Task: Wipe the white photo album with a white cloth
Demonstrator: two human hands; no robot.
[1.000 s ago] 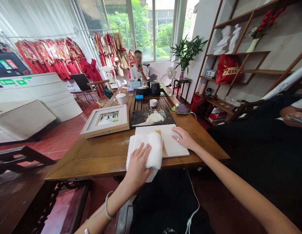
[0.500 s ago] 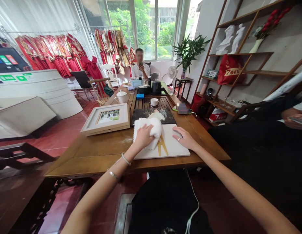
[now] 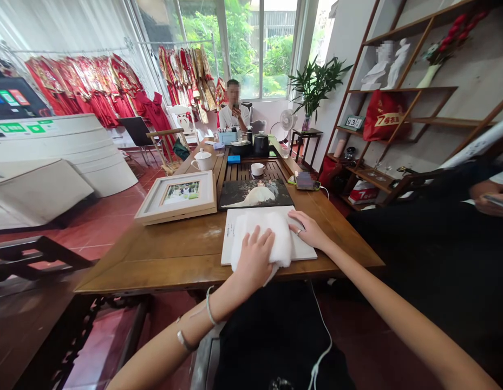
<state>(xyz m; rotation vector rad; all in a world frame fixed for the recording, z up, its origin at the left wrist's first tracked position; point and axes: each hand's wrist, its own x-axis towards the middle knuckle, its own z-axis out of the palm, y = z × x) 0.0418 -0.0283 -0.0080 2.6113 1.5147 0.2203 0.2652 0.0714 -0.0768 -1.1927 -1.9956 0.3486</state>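
My left hand (image 3: 254, 260) presses a folded white cloth (image 3: 267, 238) flat onto a white rectangular board (image 3: 304, 250) that lies at the near edge of the wooden table (image 3: 170, 254). The fingers are spread over the cloth. My right hand (image 3: 310, 230) rests flat on the board's right part, fingers stretched, touching the cloth's edge. The yellow mark on the board is hidden under the cloth. Just behind the board lies a dark photo print (image 3: 255, 193).
A framed photo (image 3: 178, 196) lies to the left on the table. Farther back are a teapot (image 3: 202, 160), a cup (image 3: 257, 169), kettles and a phone (image 3: 305, 181). A person (image 3: 234, 111) sits at the far end; another person's hand (image 3: 489, 197) shows at right. Shelves stand on the right.
My left hand has drawn the cloth from the board's far left toward me and to the right, covering the yellow mark. My right hand has stayed on the board.
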